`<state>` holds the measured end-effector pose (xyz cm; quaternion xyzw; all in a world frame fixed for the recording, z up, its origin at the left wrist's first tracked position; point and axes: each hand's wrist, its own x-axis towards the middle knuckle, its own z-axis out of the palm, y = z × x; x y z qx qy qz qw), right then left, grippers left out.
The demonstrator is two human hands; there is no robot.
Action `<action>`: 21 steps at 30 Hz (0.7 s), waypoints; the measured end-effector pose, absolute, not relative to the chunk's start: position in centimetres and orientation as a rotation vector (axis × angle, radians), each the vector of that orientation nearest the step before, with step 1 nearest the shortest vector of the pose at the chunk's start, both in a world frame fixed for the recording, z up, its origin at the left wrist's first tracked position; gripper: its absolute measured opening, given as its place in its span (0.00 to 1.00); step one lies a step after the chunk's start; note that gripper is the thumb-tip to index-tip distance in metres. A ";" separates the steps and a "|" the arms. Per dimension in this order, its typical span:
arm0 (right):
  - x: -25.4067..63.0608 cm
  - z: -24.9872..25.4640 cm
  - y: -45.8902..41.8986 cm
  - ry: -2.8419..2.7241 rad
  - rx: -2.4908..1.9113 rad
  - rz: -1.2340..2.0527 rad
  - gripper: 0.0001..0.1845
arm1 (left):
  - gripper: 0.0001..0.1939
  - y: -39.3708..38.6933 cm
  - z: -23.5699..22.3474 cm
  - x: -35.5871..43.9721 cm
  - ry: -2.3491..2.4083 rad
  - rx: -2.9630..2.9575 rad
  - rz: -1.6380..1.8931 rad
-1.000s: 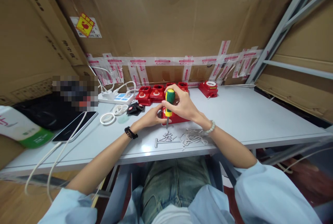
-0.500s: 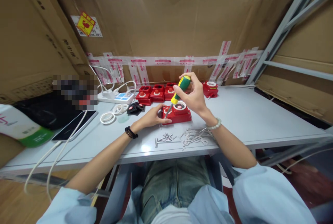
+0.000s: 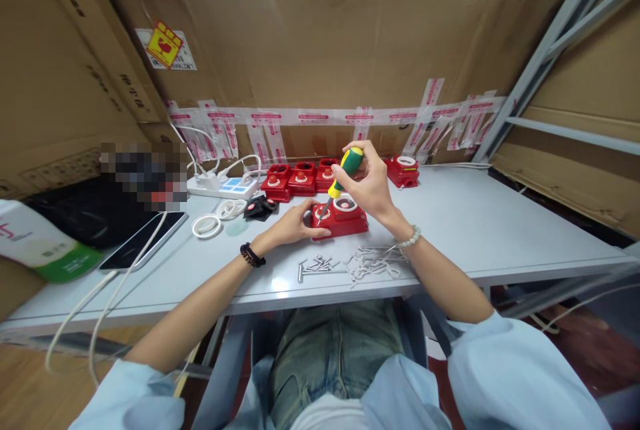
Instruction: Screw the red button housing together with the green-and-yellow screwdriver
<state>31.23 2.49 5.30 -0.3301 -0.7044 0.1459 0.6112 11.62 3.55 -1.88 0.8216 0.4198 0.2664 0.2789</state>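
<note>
My right hand (image 3: 371,183) is closed around the green and yellow handle of a screwdriver (image 3: 352,162). The tool slants down to the left, its tip at the near left corner of a red housing (image 3: 345,225). This housing lies on the table and carries a white ring around a dark round part, with a smaller round knob on its left. My left hand (image 3: 295,225) grips the housing's left end, thumb along the front and fingers behind. Just in front lie loose screws (image 3: 320,263), a T-shaped metal tool (image 3: 301,273) and a heap of thin metal pieces (image 3: 375,263).
Several red housings (image 3: 302,179) stand in a row behind, another (image 3: 403,171) at the right. On the left are white rings (image 3: 207,226), black parts (image 3: 261,207), a power strip (image 3: 225,186), a phone (image 3: 145,241) with a cable and a green-white pack (image 3: 50,243). Cardboard (image 3: 320,50) walls the back.
My right hand and the screwdriver have dropped very slightly, with the handle shifted a little left. My left hand keeps its hold on the red housing.
</note>
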 end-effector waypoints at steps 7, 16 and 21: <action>30.5 5.3 2.2 -1.688 -0.750 0.323 0.15 | 0.33 3.5 -1.9 11.7 1.123 2.241 0.730; 29.3 5.9 1.8 -1.851 -0.756 0.184 0.16 | 0.29 3.9 -2.3 11.6 1.148 2.303 0.733; 27.6 5.9 2.1 -1.954 -0.855 -0.050 0.21 | 0.31 4.0 -2.4 11.6 1.127 2.302 0.739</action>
